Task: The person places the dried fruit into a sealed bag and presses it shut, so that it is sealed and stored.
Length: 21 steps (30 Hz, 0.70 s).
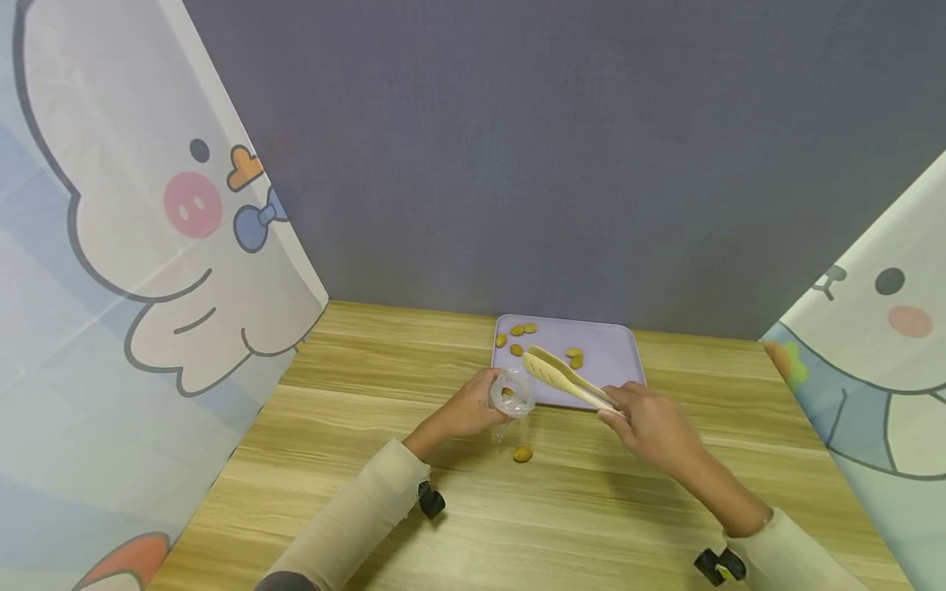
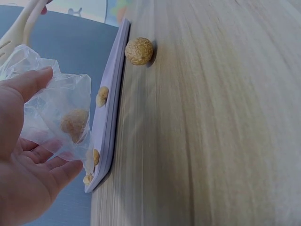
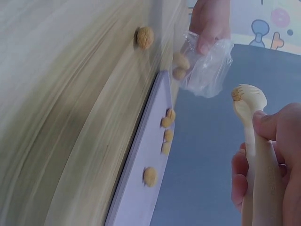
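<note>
My left hand [image 1: 469,406] holds a clear plastic bag [image 1: 520,396] upright with its mouth spread, thumb on one side and fingers round the other. Walnuts [image 3: 180,61] show through the film near the bottom of the bag. My right hand [image 1: 654,423] grips cream-coloured tongs [image 1: 565,380], their slotted heads brought close together a little to the right of the bag's mouth. A walnut [image 3: 237,94] shows between the tong heads in the right wrist view. On the table in front of the bag lies a single walnut [image 1: 523,454].
Behind the hands a lavender tray [image 1: 617,349] with several walnuts [image 1: 516,350] lies on the wood-grain table [image 1: 355,402]. A grey panel [image 1: 502,164] rises at the table's back edge. Cartoon-printed sheets [image 1: 111,205] stand at both sides.
</note>
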### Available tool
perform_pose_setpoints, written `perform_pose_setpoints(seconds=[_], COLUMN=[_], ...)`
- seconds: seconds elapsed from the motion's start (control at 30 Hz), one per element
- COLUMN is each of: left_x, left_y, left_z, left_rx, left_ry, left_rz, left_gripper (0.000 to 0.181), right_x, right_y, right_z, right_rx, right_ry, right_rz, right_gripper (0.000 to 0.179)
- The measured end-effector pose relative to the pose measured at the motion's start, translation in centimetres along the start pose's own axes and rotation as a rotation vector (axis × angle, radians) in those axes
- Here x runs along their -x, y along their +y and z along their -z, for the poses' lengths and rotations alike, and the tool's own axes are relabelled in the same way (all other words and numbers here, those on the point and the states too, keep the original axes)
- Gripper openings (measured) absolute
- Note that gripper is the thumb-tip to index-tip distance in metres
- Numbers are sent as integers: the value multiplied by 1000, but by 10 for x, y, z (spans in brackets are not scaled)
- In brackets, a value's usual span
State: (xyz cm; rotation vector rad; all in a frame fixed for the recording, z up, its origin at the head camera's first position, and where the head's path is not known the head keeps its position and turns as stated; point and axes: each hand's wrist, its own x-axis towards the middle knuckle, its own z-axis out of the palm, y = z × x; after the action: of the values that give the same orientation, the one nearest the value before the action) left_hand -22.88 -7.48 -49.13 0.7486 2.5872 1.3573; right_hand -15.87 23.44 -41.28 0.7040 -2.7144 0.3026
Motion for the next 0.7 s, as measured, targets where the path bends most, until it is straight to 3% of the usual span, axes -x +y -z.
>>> perform_pose_setpoints(seconds=[0.7], left_x=[-1], left_y=[2], left_z=[0], left_rx=[-22], left_ry=[-21], left_rz=[6], left_gripper=[73], right_x=[-1], right_y=[-14], right_z=[-6], right_rx=[-26], right_ry=[-13], right_rz=[26], right_gripper=[38])
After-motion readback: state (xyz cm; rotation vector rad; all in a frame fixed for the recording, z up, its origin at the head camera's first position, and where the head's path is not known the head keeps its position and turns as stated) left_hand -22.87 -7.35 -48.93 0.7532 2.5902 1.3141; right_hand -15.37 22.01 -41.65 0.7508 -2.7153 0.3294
